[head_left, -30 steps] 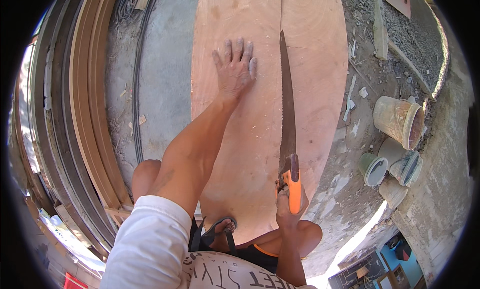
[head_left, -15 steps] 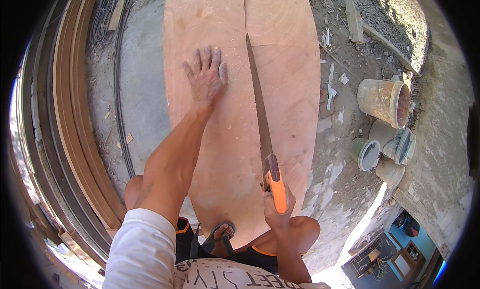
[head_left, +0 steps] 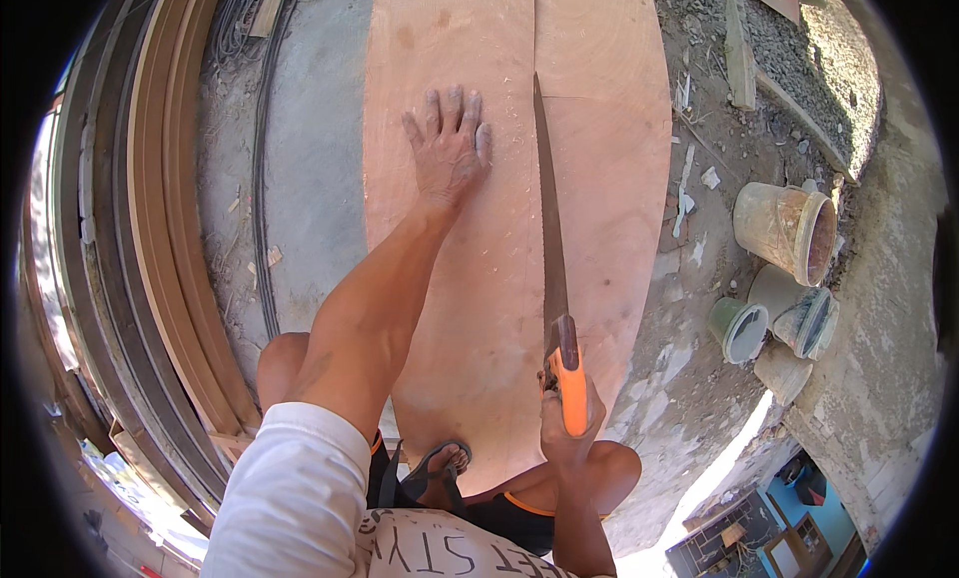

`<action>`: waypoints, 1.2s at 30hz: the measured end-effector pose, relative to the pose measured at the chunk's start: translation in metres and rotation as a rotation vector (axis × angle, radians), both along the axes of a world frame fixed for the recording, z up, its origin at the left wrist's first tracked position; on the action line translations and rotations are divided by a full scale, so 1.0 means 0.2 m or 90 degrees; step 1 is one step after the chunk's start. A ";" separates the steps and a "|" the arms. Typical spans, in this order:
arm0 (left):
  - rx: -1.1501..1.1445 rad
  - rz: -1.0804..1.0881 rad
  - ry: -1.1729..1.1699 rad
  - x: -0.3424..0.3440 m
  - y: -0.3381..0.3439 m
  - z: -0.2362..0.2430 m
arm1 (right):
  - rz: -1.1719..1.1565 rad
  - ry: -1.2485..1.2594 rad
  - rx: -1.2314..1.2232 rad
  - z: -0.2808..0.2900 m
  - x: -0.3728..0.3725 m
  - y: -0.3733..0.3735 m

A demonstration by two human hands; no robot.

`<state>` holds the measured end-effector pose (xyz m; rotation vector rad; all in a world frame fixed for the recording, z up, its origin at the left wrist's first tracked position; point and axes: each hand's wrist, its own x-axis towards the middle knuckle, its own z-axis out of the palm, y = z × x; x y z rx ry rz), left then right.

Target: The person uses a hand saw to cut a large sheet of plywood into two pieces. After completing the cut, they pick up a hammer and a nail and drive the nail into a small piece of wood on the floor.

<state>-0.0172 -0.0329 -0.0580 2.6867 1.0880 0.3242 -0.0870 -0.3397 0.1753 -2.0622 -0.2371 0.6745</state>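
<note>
Far end of long pinkish-brown plywood sheet (head_left: pixel 470 288) cut off at top; can't tell how deep the dark-bladed, orange-handled handsaw (head_left: pixel 552 228) sits in it, tip at the dark lengthwise line. Bare plywood both sides of blade; dirty white round plastic bucket (head_left: pixel 771 228) well off right edge. Right hand (head_left: pixel 569 428) fingers clamped round saw handle, partly hidden; left hand (head_left: pixel 448 158) flat on sheet, fingers slightly apart

Wide fisheye head view, down onto hands (head_left: pixel 450 163).
</note>
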 end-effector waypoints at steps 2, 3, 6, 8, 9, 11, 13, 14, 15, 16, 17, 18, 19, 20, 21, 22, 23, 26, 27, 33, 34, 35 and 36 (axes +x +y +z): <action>0.009 0.006 0.011 -0.03 0.03 -0.02 | 0.020 0.000 0.020 -0.16 0.29 0.32; 0.009 -0.001 -0.005 0.03 0.04 0.00 | -0.015 0.000 0.059 -0.31 0.48 0.51; -0.002 -0.019 -0.023 0.10 -0.03 0.04 | -0.038 0.022 0.111 -0.41 0.80 0.82; -0.004 0.001 -0.007 0.03 0.01 0.01 | -0.024 0.020 0.095 -0.36 0.63 0.77; 0.002 0.005 -0.007 -0.01 0.04 -0.01 | -0.028 0.059 0.082 -0.30 0.47 0.61; 0.013 0.011 -0.014 -0.03 0.05 -0.04 | -0.018 0.031 0.103 -0.20 0.15 0.13; 0.012 0.003 -0.013 0.01 0.03 -0.03 | -0.069 0.094 0.009 0.04 0.03 0.01; 0.014 -0.001 -0.008 0.01 0.02 -0.03 | -0.074 0.094 -0.003 0.06 0.02 0.00; 0.005 -0.004 -0.007 -0.01 -0.01 -0.03 | -0.084 0.094 -0.023 0.09 0.01 0.00; 0.009 -0.005 -0.013 0.00 0.01 -0.02 | -0.056 0.091 -0.009 0.03 0.12 0.13; 0.010 -0.002 -0.013 0.01 0.01 -0.02 | -0.025 0.092 0.001 -0.09 0.31 0.32; 0.004 -0.009 -0.019 0.03 0.01 -0.01 | -0.014 0.106 0.047 -0.23 0.48 0.49; -0.001 -0.015 -0.021 0.06 0.01 0.00 | -0.064 0.150 0.036 -0.24 0.62 0.67; -0.008 -0.022 -0.023 0.08 -0.02 0.01 | -0.052 0.151 0.027 -0.25 0.68 0.72; -0.004 -0.014 -0.019 0.06 -0.01 0.00 | -0.037 0.158 0.019 -0.25 0.70 0.77; 0.000 -0.006 -0.017 0.04 0.01 -0.02 | -0.024 0.163 0.010 -0.26 0.70 0.79; 0.003 0.000 -0.016 0.01 0.01 -0.03 | -0.033 0.142 0.017 -0.25 0.56 0.65; -0.002 0.005 -0.014 -0.01 0.03 -0.02 | -0.054 0.116 0.024 -0.01 0.01 0.06; -0.001 0.003 -0.016 0.01 0.04 -0.01 | -0.077 0.103 -0.057 0.11 -0.10 -0.05; 0.011 -0.007 -0.042 0.04 0.00 -0.02 | -0.050 0.150 0.028 -0.22 0.47 0.51; 0.009 -0.014 -0.057 0.09 0.00 0.00 | -0.061 0.137 0.034 -0.24 0.58 0.61; 0.010 -0.007 -0.051 0.06 0.00 -0.02 | -0.059 0.144 0.039 -0.25 0.61 0.65; 0.002 -0.006 -0.040 0.03 -0.04 -0.03 | -0.068 0.171 0.017 -0.21 0.54 0.57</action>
